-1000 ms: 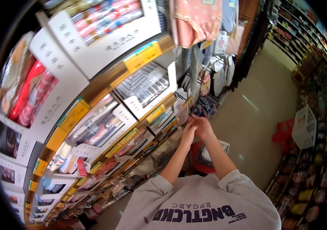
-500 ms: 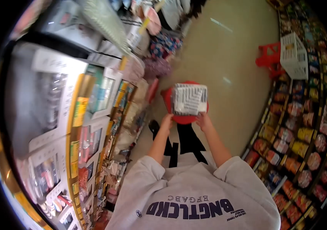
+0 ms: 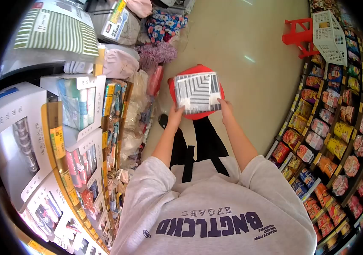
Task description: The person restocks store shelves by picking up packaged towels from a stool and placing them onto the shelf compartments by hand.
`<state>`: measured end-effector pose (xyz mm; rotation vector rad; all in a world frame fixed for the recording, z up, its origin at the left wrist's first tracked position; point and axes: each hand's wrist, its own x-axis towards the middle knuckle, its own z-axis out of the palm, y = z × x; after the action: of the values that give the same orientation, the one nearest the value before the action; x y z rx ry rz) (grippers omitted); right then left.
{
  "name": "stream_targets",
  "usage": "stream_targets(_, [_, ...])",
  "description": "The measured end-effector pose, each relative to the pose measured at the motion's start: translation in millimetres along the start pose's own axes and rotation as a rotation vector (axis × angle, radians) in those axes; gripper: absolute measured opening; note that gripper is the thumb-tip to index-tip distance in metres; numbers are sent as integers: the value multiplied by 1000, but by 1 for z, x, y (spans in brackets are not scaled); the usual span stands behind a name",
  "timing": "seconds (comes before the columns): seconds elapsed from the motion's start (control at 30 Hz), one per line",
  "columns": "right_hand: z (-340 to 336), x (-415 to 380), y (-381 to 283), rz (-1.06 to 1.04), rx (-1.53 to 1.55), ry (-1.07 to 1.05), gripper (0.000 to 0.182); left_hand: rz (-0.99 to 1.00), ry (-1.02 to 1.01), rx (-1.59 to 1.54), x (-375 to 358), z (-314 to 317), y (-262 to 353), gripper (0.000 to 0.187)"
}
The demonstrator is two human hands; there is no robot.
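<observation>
A flat, square package of folded grey-and-white striped fabric in clear wrap (image 3: pixel 198 91) is in front of me, overlapping the red stool (image 3: pixel 197 115). My left hand (image 3: pixel 176 115) is closed on the package's near left corner. At the near right corner, my right hand (image 3: pixel 226 109) is closed too, with the thumb on top of the wrap. Both forearms stretch forward and the fingers beneath the package are hidden. The stripes and the wrap's printed edge face up.
Shelves of boxed goods (image 3: pixel 32 140) line my left, with a striped cushion-like pack (image 3: pixel 58 32) and bagged textiles. Snack shelves (image 3: pixel 330 127) run along the right. Ahead on the right, a white plastic basket (image 3: pixel 329 40) stands by another red stool (image 3: pixel 297 38). Pale floor (image 3: pixel 249 85) lies between.
The view has shifted, so the package, stool and hands sit further left and higher. The package has turned slightly, and both hands stay at its near corners.
</observation>
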<state>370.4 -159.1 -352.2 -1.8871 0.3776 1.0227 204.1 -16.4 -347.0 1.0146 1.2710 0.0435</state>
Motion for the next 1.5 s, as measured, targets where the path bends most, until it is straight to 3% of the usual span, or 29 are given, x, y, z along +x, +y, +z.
stream_targets(0.07, [-4,-7,-12,-61,8,39,42,78,-144,198,0,-8,-7,55])
stream_targets(0.1, [-5,-12,-17,-4,-38,30,40,114,-93,247,-1,-9,-13,48])
stream_targets(0.17, [-7,-20,-18,32,-81,14,38,58,-158,232,-18,-15,-2,49])
stream_targets(0.23, [-5,-24,-6,223,50,-130,33,-90,-222,231,-25,-24,-8,47])
stream_targets(0.3, [-2,-32,7,228,48,-188,32,-159,-232,235,-31,-36,-20,45])
stream_targets(0.37, [5,-43,18,273,46,-176,31,-223,-215,112,-62,-47,-4,38])
stream_targets(0.43, [12,-60,21,353,199,-315,34,-276,-267,37,-63,-68,-19,36])
stream_targets(0.5, [26,-70,21,378,218,-345,34,-329,-181,-256,-73,-83,-19,35])
stream_targets(0.53, [35,-73,17,428,246,-361,35,-296,-172,-272,-77,-91,-15,35])
stream_targets(0.63, [64,-87,-15,303,428,-548,34,-211,-47,-397,-87,-112,13,34])
stream_targets(0.7, [80,-114,-64,337,381,-543,32,-26,-126,-553,-94,-125,40,44])
stream_targets(0.77, [94,-135,-106,97,573,-804,31,68,-100,-657,-103,-136,72,43])
stream_targets(0.83, [105,-164,-151,-93,621,-966,41,396,-189,-722,-128,-145,113,43])
stream_targets(0.9, [108,-210,-192,-257,635,-1163,50,524,-212,-800,-165,-154,153,45])
stream_targets(1.0, [115,-245,-228,-434,635,-1369,53,840,-397,-805,-220,-169,196,47])
stream_targets(1.13, [144,-284,-262,-523,658,-1638,54,1070,-408,-825,-254,-196,214,45])
stream_targets(1.3, [193,-319,-286,-436,554,-1763,44,1218,-283,-930,-280,-223,215,41])
stream_targets(1.43, [221,-347,-293,-310,359,-1619,43,1163,-81,-1001,-288,-228,208,42])
stream_targets(1.5, [234,-345,-290,-244,283,-1630,40,1035,-17,-1109,-286,-231,201,40])
